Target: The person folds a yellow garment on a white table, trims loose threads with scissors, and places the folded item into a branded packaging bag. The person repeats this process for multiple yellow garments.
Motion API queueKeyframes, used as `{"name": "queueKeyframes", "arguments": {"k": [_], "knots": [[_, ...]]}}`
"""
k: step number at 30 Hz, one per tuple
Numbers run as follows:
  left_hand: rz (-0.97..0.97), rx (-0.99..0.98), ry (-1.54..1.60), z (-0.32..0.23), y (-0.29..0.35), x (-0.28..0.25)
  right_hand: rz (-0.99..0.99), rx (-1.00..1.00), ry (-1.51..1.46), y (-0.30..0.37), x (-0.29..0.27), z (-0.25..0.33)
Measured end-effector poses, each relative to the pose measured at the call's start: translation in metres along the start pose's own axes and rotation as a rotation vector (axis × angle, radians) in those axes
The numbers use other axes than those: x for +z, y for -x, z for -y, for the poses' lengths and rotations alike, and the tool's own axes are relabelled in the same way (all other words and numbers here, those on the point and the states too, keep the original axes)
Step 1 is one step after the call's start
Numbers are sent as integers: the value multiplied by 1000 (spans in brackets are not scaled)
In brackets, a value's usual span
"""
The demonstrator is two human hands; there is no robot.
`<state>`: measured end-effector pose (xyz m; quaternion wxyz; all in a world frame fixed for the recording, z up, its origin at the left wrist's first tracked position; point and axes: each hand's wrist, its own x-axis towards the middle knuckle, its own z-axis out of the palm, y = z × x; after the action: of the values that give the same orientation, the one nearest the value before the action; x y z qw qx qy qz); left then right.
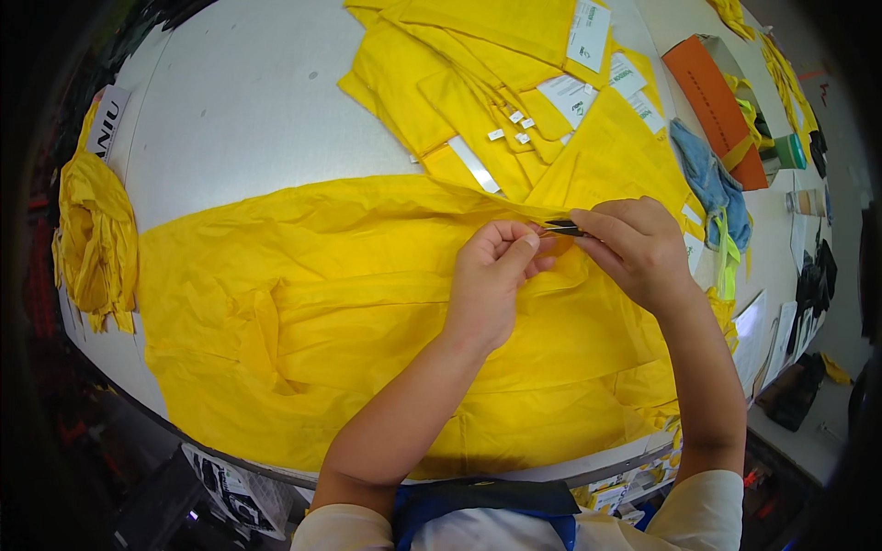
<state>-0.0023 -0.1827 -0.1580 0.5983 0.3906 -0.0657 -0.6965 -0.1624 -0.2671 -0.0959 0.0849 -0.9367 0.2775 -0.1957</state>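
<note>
A large yellow garment (367, 340) of thin fabric lies spread and wrinkled across the table in front of me. My right hand (640, 250) is closed on small black thread snips (564, 229), whose tip points left. At that tip, the thumb and fingers of my left hand (487, 280) are pinched together over the garment's upper edge. What sits between those fingertips is too small to make out; it may be thread or a bit of fabric. Both forearms reach in over the garment.
Yellow folded pieces with white tags and cards (496, 69) are piled beyond my hands. An orange box (721, 110), blue denim cloth (709, 174) and papers (751, 326) lie to the right. A bunched yellow garment (95, 239) rests at the far left on the white table (230, 110).
</note>
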Motion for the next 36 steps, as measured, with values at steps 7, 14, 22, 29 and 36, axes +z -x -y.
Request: {"name": "queueKeyframes", "arguments": {"k": [7, 14, 22, 29, 36], "knots": [[47, -3, -4, 0, 1, 1, 25, -15, 10, -4, 1, 0], [96, -94, -268, -1, -2, 6, 7, 621, -357, 0, 5, 5], [104, 28, -110, 3, -2, 4, 52, 907, -642, 13, 12, 25], [130, 40, -250, -1, 11, 12, -205, 1039, -1064, 41, 25, 17], [121, 69, -251, 0, 6, 12, -68, 961, -509, 37, 19, 24]]}}
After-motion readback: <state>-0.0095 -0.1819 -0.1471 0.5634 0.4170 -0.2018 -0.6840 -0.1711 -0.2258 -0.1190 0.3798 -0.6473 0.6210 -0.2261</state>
